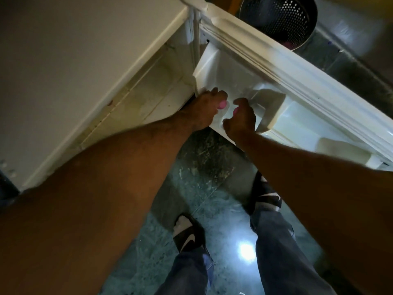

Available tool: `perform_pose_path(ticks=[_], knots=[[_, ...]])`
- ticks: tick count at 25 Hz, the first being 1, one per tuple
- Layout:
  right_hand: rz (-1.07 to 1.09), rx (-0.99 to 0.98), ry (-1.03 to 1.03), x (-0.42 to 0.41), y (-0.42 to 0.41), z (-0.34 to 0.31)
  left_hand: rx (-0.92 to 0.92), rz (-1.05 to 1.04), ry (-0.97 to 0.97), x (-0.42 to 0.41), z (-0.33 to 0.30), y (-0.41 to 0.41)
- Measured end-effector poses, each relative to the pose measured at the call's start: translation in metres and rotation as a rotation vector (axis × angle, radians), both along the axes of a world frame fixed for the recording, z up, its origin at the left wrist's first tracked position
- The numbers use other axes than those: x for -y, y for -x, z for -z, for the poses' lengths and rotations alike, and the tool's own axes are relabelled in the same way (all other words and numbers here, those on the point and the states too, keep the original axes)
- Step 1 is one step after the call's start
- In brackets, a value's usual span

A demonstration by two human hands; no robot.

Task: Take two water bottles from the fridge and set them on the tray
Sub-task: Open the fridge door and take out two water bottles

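Observation:
The white fridge [85, 60] stands at the left with its door [297, 81] swung open to the right. Two clear water bottles sit in the door shelf [214, 67]; only their pink caps show plainly. My left hand [202, 113] curls over the top of the left water bottle [222, 104]. Close beside it, my right hand [241, 122] wraps around the neck of the right water bottle [235, 111]. The bottles' bodies are hidden by my hands and the shelf wall. No tray is in view.
A perforated metal basket [278, 20] stands on the floor behind the door. More white door compartments [308, 122] run to the right. My feet in black-and-white slippers [188, 233] stand on dark green floor tiles [202, 162] under the door.

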State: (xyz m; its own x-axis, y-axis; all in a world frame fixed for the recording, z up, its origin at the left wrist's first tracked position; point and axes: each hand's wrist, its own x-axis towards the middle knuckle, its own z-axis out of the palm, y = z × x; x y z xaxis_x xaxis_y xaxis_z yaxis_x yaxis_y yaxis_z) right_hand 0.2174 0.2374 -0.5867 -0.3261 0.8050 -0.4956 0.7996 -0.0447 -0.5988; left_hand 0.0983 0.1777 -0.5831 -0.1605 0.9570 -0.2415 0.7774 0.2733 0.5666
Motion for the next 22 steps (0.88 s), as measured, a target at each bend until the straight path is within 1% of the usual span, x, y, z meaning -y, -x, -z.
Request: perform_pose_path(ticks=[1,3,6,8,10,12,14,16,18,20,22], knots=[[-0.034,0.014,-0.01,-0.003,-0.001,0.001,0.025,-0.019,-0.005,0.0,0.003,0.001],[-0.063,0.008,-0.021,-0.001,-0.006,-0.003,-0.001,-0.037,0.008,0.006,0.005,0.005],[-0.079,-0.032,-0.018,0.016,-0.011,-0.029,0.033,-0.034,-0.016,0.025,-0.015,0.008],[-0.112,-0.044,-0.021,0.024,-0.015,-0.06,0.126,-0.105,-0.02,0.039,-0.048,0.005],[-0.161,-0.056,-0.04,0.024,-0.021,-0.1,0.196,-0.206,-0.069,0.049,-0.088,-0.003],[-0.26,-0.085,-0.078,0.016,-0.029,-0.153,0.246,-0.278,-0.137,0.06,-0.138,-0.014],[-0.364,-0.118,-0.128,0.002,-0.038,-0.209,0.257,-0.34,-0.2,0.066,-0.188,-0.024],[-0.426,-0.138,-0.152,-0.016,-0.05,-0.263,0.252,-0.485,-0.24,0.07,-0.233,-0.037],[-0.5,-0.111,-0.17,-0.037,-0.063,-0.306,0.238,-0.663,-0.279,0.072,-0.268,-0.055],[-0.584,-0.117,-0.19,-0.061,-0.074,-0.34,0.238,-0.822,-0.307,0.069,-0.293,-0.079],[-0.639,-0.144,-0.254,-0.085,-0.082,-0.36,0.249,-0.978,-0.328,0.064,-0.305,-0.106]])
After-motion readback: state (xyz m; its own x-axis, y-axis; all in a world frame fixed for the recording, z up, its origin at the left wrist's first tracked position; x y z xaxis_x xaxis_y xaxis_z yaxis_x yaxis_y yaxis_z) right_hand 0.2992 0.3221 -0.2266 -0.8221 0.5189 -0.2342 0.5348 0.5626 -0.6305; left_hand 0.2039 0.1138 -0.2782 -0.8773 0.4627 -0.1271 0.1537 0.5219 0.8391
